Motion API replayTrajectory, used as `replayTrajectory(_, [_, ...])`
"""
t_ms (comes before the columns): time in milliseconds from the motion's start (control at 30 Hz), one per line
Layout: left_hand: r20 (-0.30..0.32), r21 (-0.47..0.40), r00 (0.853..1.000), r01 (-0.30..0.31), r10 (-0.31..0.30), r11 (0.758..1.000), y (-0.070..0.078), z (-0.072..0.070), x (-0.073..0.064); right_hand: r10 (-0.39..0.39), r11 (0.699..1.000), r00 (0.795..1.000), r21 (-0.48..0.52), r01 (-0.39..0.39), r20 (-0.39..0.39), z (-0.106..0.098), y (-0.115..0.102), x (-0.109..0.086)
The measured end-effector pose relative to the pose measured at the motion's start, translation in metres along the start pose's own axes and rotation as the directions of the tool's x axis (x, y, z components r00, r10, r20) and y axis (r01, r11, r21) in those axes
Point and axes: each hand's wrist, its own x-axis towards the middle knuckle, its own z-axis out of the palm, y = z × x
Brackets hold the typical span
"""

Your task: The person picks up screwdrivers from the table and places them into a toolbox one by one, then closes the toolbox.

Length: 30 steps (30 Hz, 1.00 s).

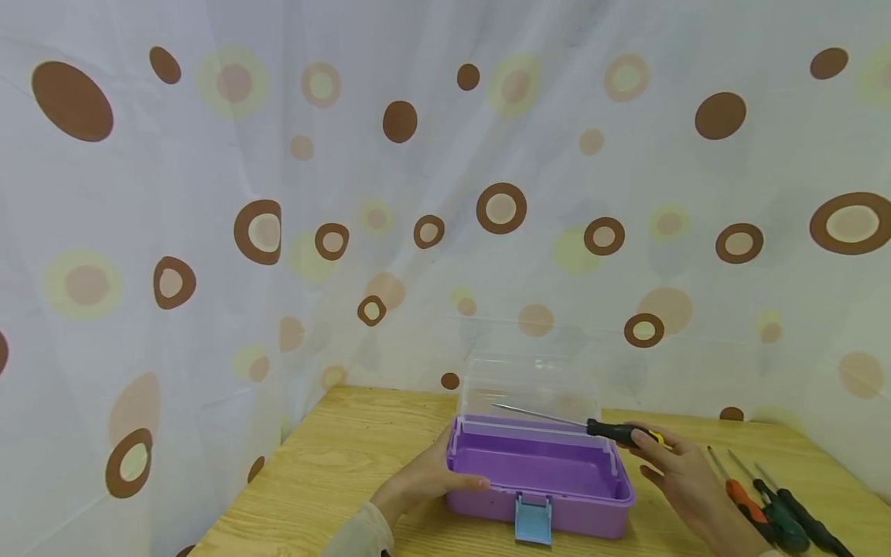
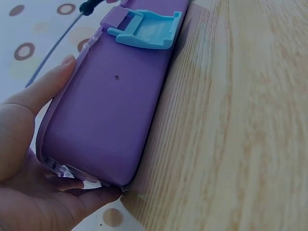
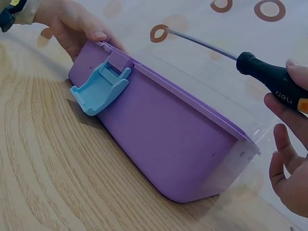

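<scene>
A purple plastic toolbox [image 1: 480, 507] stands on the table with its clear lid [image 1: 529, 387] raised at the back. On its front hangs a light blue latch [image 1: 533, 524], swung down. My left hand [image 1: 426, 473] grips the toolbox's left end, the thumb at the front rim and the fingers around the end, as the left wrist view shows. My right hand [image 1: 678, 468] pinches a screwdriver [image 3: 263, 72] by its black handle with a yellow end. The screwdriver is above the box's right part, its metal shaft pointing left over the opening.
To the right on the wooden table [image 1: 313, 464] lie several more screwdrivers: one orange-handled [image 1: 741, 499], one dark green-handled [image 1: 785, 527] and one black-handled [image 1: 807, 517]. A white curtain [image 1: 431, 155] with brown and yellow circles hangs behind the table and along its left.
</scene>
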Motion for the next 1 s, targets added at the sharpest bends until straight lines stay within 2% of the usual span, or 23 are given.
replayTrajectory(133, [0.006, 0.0, 1.0, 0.002, -0.002, 1.0, 0.0, -0.001, 0.0, 0.03, 0.999, 0.999, -0.043, -0.031, -0.027, 0.007, 0.0, 0.003])
replayTrajectory(367, [0.012, -0.004, 1.0, 0.007, -0.007, 1.0, -0.001, 0.0, 0.0, 0.077, 0.991, 0.997, -0.114, -0.077, -0.008, 0.016, 0.001, 0.006])
replayTrajectory(600, [0.013, -0.001, 1.0, 0.005, -0.005, 1.0, -0.001, -0.001, 0.001, 0.066, 0.977, 0.998, -0.201, -0.066, -0.008, 0.026, 0.001, 0.007])
replayTrajectory(1000, [0.009, 0.017, 1.0, 0.009, -0.01, 1.0, -0.001, -0.001, 0.002, 0.041, 0.966, 0.998, -0.254, -0.05, -0.038, 0.036, 0.006, 0.011])
